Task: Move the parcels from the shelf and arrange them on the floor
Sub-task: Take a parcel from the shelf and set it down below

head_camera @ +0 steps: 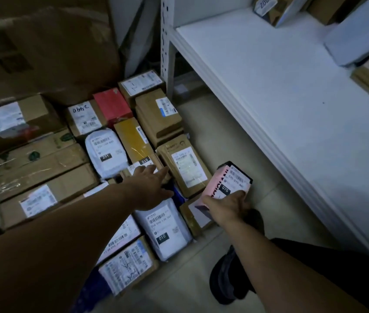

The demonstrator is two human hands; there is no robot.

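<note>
Two grips | my right grip holds pink parcel, centre-right, to extend floor row | my left grip wide, probably steadying it.

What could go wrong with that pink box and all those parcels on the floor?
The right hand grips only one end of the pink box, so it might slip and fall. The floor parcels lie packed close, so pushing it in could knock the rows crooked. The shoe stands near the white bag and might step on it.
</note>
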